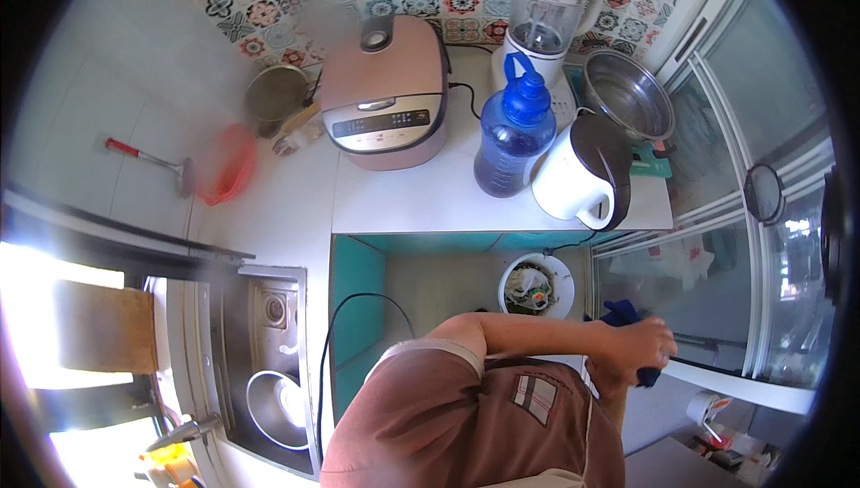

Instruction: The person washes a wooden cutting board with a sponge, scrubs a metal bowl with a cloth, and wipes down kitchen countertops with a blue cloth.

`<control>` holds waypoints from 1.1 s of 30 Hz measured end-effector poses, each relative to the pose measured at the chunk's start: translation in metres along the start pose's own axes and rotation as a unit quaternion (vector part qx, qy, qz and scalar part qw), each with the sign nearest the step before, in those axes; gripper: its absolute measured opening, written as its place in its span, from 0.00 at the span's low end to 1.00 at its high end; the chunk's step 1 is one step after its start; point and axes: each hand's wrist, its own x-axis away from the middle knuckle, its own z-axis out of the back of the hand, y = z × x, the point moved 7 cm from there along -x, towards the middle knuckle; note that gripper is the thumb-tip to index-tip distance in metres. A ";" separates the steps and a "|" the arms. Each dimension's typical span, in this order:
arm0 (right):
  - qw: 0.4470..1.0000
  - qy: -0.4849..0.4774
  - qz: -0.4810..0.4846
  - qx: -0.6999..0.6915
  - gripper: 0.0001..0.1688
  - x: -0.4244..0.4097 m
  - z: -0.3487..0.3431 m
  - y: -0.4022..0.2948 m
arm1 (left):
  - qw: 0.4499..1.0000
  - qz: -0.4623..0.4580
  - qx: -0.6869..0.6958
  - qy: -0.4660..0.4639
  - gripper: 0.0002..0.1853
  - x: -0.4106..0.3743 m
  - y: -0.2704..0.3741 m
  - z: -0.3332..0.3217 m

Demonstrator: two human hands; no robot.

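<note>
A dark blue cloth (622,313) is bunched at the hands, to the right of my body. My left hand (646,351) is closed around it, with cloth showing above and below the fingers. Beneath the left forearm, my right hand (605,375) is close against the cloth; its fingers are mostly hidden, so its grip does not show. Just to the left of the hands, beyond the forearm, a round white bin (564,288) on the floor holds scraps and a plastic bag.
Ahead, the white counter (396,202) carries a pink rice cooker (386,78), blue bottle (514,142), white kettle (568,175), blender (544,17) and steel pot (628,95). A sink (269,347) with a metal bowl (269,411) lies left. Glass sliding doors (712,273) stand right.
</note>
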 end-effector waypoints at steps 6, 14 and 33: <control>0.964 -0.215 0.100 -0.125 0.43 -0.027 -0.159 -0.040 | 1.000 0.004 -0.024 0.011 0.18 0.029 0.039 0.058; 0.886 -0.107 0.006 0.451 0.44 -0.036 -0.183 -0.007 | 0.830 0.444 -0.183 0.284 0.18 0.133 -0.010 0.105; 0.652 -0.196 -0.680 -0.272 0.21 0.082 -0.386 0.351 | 0.626 -0.262 0.356 0.642 0.38 0.344 0.251 0.156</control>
